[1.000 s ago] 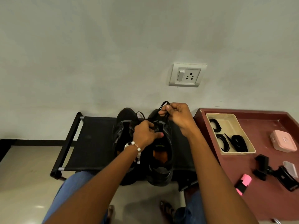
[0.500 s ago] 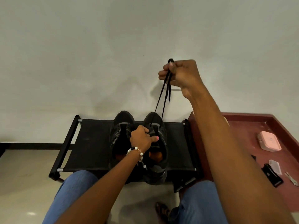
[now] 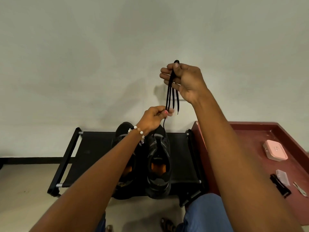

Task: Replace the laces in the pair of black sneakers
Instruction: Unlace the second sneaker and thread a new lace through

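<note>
- Above the shoes, right hand [image 3: 184, 81] was raised, fingers curled round a thin black shoelace [image 3: 169, 96] hanging in several strands.
- Left hand [image 3: 154, 118] pinched the same lace lower down.
- One strand ran to the right-side black mesh sneaker [image 3: 158, 166].
- Both sneakers stood on a black fabric rack [image 3: 93, 158].
- Dark red wooden tray [image 3: 250, 139] lay beside.

Two sneakers [image 3: 150, 163] side by side on a rack [image 3: 93, 153], tray [image 3: 250, 141] right of it, case [image 3: 275, 152] in the tray, wall [image 3: 83, 56] behind.
</note>
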The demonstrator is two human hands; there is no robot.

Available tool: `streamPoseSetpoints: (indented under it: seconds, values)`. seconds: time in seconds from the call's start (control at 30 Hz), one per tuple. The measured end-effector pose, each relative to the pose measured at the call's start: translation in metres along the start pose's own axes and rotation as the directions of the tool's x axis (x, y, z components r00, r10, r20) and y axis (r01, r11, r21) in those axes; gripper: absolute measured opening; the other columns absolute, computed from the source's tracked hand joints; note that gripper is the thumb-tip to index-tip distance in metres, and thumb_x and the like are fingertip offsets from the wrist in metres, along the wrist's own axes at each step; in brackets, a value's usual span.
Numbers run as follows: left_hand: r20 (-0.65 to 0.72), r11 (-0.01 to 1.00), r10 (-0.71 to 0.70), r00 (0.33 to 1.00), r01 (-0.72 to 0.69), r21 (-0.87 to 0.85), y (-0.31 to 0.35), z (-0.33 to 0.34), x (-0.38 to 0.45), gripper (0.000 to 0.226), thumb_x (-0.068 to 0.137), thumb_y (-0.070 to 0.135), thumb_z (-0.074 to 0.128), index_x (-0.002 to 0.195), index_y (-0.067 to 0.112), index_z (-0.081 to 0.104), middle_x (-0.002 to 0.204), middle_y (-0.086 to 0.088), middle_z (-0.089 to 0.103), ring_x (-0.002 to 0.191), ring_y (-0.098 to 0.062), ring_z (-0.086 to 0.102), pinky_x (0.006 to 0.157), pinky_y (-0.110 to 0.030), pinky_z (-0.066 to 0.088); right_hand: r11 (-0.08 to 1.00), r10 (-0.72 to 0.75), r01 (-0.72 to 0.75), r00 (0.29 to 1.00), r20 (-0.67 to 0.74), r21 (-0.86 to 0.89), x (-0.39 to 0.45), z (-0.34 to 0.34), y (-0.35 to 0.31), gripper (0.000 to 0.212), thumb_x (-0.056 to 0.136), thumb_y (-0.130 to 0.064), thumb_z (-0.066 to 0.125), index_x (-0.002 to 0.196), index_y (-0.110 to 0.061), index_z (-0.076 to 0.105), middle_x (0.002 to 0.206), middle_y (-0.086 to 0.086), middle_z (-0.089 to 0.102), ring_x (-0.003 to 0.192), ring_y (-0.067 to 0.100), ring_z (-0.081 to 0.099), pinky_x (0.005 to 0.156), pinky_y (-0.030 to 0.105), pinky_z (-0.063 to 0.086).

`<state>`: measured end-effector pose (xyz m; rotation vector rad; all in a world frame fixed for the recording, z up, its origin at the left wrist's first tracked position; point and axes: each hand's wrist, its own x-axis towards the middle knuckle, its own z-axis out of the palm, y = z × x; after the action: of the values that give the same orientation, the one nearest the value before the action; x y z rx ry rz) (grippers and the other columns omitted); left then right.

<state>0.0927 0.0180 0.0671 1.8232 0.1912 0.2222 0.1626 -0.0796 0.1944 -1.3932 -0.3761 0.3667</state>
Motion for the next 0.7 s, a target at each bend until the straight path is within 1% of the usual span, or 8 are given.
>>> streamPoseSetpoints:
  seconds: [0.17,0.23,0.3,0.37,0.43,0.53,0.6,0.7]
  values:
    - [0.008,0.935,-0.138,0.99,0.133,-0.329,-0.007,0.006,-0.007,0.028,0.103,0.008,0.039,0.086,0.001,0.06,0.081,-0.015,0.065,0.073,-0.022,0.066,0.071,-0.023,0.057,0.981,0.14,-0.115,0.978,-0.157,0.155,-0.004,-0.025,0.052,0.018,0.099,-0.021,0.056,0.098,-0.007,0.067,0.094,0.008,0.073,0.09,0.022,0.071,0.089,0.036,0.056]
    - [-0.051,0.915,-0.192,0.98,0.16,-0.372,-0.012,0.003,-0.007,0.029,0.104,0.01,0.039,0.084,0.003,0.059,0.078,-0.015,0.064,0.066,-0.021,0.065,0.065,-0.023,0.056,0.967,0.242,-0.254,0.935,-0.257,-0.013,-0.018,-0.04,0.092,0.013,0.094,-0.018,0.064,0.092,-0.006,0.068,0.091,0.012,0.072,0.083,0.022,0.066,0.093,0.043,0.055]
    - [-0.1,0.907,-0.233,0.967,0.179,-0.382,-0.015,0.0,-0.005,0.029,0.104,0.011,0.039,0.085,0.003,0.06,0.076,-0.013,0.064,0.06,-0.017,0.065,0.06,-0.021,0.055,0.88,0.362,-0.414,0.901,-0.238,-0.232,-0.038,-0.05,0.128,0.008,0.089,-0.01,0.068,0.094,-0.005,0.066,0.095,0.018,0.069,0.085,0.024,0.06,0.093,0.049,0.052]
    - [-0.116,0.904,-0.249,0.961,0.188,-0.383,-0.015,-0.002,-0.003,0.029,0.104,0.011,0.04,0.085,0.003,0.061,0.076,-0.012,0.065,0.058,-0.016,0.065,0.062,-0.023,0.057,0.778,0.485,-0.486,0.867,-0.112,-0.398,-0.056,-0.049,0.148,0.021,0.086,-0.012,0.073,0.104,-0.007,0.063,0.092,0.009,0.065,0.09,0.022,0.062,0.082,0.036,0.055]
    - [-0.115,0.904,-0.267,0.957,0.208,-0.372,-0.011,-0.003,0.0,0.029,0.104,0.013,0.04,0.086,0.003,0.061,0.076,-0.011,0.065,0.059,-0.017,0.065,0.067,-0.027,0.057,0.747,0.538,-0.483,0.843,-0.01,-0.458,-0.064,-0.039,0.161,0.027,0.078,-0.026,0.082,0.096,-0.017,0.064,0.088,0.0,0.065,0.09,0.019,0.064,0.071,0.02,0.055]
    - [-0.131,0.891,-0.307,0.943,0.236,-0.388,0.0,-0.002,0.006,0.03,0.104,0.014,0.04,0.085,0.004,0.061,0.075,-0.011,0.065,0.06,-0.021,0.065,0.064,-0.026,0.058,0.644,0.551,-0.459,0.833,-0.045,-0.613,-0.048,-0.04,0.209,0.1,0.034,-0.08,0.081,0.116,-0.027,0.063,0.128,0.003,0.06,0.126,0.03,0.051,0.1,0.042,0.049]
    - [-0.161,0.894,-0.321,0.933,0.242,-0.378,0.011,-0.004,0.013,0.03,0.103,0.011,0.041,0.082,0.004,0.06,0.073,-0.011,0.064,0.061,-0.023,0.064,0.069,-0.029,0.059,0.601,0.605,-0.505,0.794,-0.06,-0.619,-0.03,-0.054,0.262,0.119,0.024,-0.086,0.077,0.126,-0.03,0.055,0.144,0.005,0.045,0.134,0.032,0.041,0.107,0.048,0.041]
    - [-0.201,0.918,-0.304,0.931,0.23,-0.321,0.03,-0.008,0.021,0.029,0.101,0.006,0.044,0.078,0.002,0.061,0.072,-0.012,0.062,0.062,-0.023,0.064,0.073,-0.032,0.06,0.613,0.609,-0.555,0.785,-0.111,-0.563,-0.042,-0.048,0.258,0.125,0.028,-0.075,0.08,0.137,-0.025,0.045,0.147,0.008,0.039,0.132,0.034,0.041,0.105,0.049,0.044]
